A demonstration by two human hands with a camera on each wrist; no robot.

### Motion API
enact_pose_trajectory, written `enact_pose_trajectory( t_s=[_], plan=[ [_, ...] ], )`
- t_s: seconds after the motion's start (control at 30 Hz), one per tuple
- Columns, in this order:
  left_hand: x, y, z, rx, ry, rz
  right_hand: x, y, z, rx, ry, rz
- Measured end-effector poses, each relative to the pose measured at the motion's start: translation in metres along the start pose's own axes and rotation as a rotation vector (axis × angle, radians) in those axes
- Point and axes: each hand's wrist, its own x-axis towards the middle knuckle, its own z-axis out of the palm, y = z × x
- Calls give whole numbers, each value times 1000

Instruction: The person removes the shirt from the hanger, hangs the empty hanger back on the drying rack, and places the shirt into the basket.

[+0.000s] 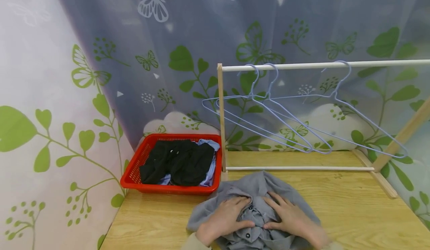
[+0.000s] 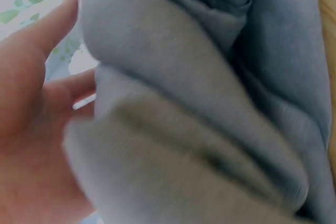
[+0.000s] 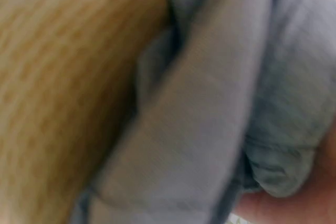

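A crumpled grey button-up shirt (image 1: pixel 268 184) lies on the wooden table in front of me, its dark buttons and collar folds facing up. My left hand (image 1: pixel 226 220) rests on its left part, thumb spread away from the other fingers. Opposite it, my right hand (image 1: pixel 289 218) touches the shirt with fingers spread. In the left wrist view, folds of the grey shirt (image 2: pixel 173 103) cover part of the left hand (image 2: pixel 37 108). The right wrist view is blurred; shirt cloth (image 3: pixel 194 114) fills its middle, and a bit of the right hand (image 3: pixel 294 203) shows low at the right.
A red plastic basket (image 1: pixel 134 175) with dark and light blue clothes (image 1: pixel 178 160) stands at the table's back left. Beside it is a rack with a white top rail (image 1: pixel 302 66) and wooden posts, carrying three lavender wire hangers (image 1: pixel 292 126). A patterned curtain (image 1: pixel 201 25) hangs behind.
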Motion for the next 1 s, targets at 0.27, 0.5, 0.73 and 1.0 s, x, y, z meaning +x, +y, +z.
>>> enact_pose_trajectory(
  t_s=[0.27,0.5,0.73,1.0],
  plan=[
    [-24,-11,-8,-20,182,-71,-14,17,-24,-19,146,-105],
    [-19,-20,15,-102,-88,-139,-2,16,-13,156,41,-199],
    [1,-11,23,31,-149,-174,15,-5,0,124,-50,-161],
    [9,-1,26,123,-99,-165,19,-17,2,-89,-82,-74]
  ],
)
